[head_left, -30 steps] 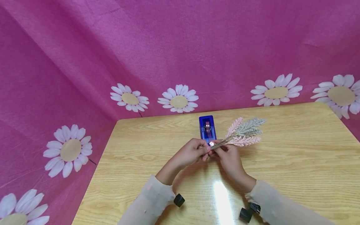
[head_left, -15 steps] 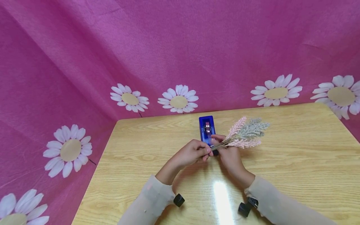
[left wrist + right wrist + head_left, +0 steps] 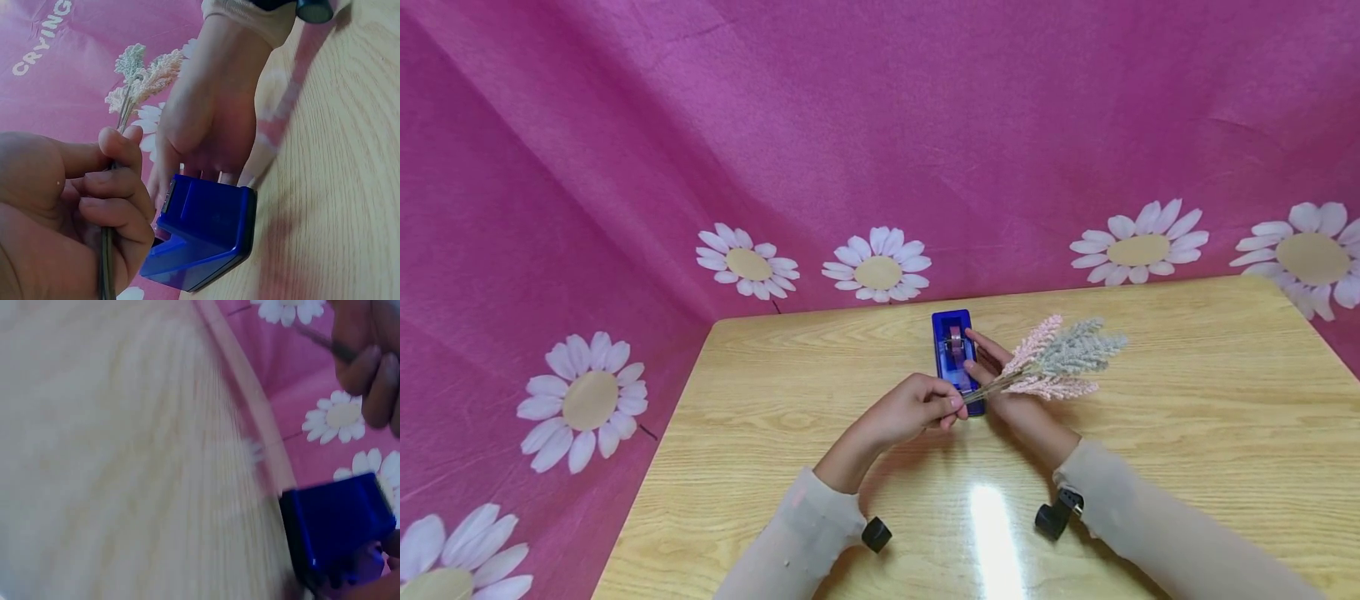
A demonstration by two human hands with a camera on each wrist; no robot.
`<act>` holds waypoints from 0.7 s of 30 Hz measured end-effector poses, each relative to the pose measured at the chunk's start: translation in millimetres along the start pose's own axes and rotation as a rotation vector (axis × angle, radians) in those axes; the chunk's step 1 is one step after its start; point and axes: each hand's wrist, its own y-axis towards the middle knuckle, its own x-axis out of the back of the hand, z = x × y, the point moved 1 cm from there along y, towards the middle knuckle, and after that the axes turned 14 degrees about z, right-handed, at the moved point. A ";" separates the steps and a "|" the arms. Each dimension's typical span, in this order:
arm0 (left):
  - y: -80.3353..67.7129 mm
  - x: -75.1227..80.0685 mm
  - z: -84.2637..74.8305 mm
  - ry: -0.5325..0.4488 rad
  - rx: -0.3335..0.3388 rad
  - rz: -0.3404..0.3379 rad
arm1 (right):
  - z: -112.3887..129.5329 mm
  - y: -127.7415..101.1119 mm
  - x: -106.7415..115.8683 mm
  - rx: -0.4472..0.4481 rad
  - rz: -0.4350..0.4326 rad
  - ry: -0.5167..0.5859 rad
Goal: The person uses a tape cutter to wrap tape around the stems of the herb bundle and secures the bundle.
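Note:
My left hand (image 3: 925, 407) pinches the thin stems of a small bunch of flower sprays (image 3: 1051, 358), pink and grey-green, whose heads point right. Lower down, in the left wrist view, the stems (image 3: 107, 262) run through its curled fingers. Just beyond stands a blue tape dispenser (image 3: 947, 360) with a roll in it, on the table. Beneath the bunch, my right hand (image 3: 1011, 400) reaches to the dispenser's right side, index finger and thumb stretched out along its edge. The left wrist view has the right fingers partly hidden behind the dispenser (image 3: 209, 219).
The wood-grain table (image 3: 1187, 400) ends at a back edge against a pink cloth (image 3: 985, 125) printed with white daisies. A black wrist camera (image 3: 877, 534) sits at the left sleeve, another (image 3: 1054, 518) at the right one. Light glares off the table's front.
My right hand has let go of the stems and moved forward under the bunch to the tape dispenser's side, its fingers straightening. The left hand keeps its pinch on the stems; the flower heads shifted slightly right.

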 end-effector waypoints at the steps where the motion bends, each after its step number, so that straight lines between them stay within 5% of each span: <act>1: -0.4 0.2 -0.1 0.003 0.003 -0.003 | -0.9 1.0 1.7 -0.006 0.014 -0.011; 10: -1.5 1.7 -1.1 0.044 0.031 -0.036 | -11.3 4.6 7.8 0.042 0.050 -0.168; 17: -1.8 0.9 -2.6 0.039 0.021 -0.020 | -12.9 -0.2 15.8 -0.135 0.141 -0.143; 21: -2.5 0.7 -3.2 0.022 0.028 -0.028 | -9.0 0.7 12.0 -0.064 0.111 -0.117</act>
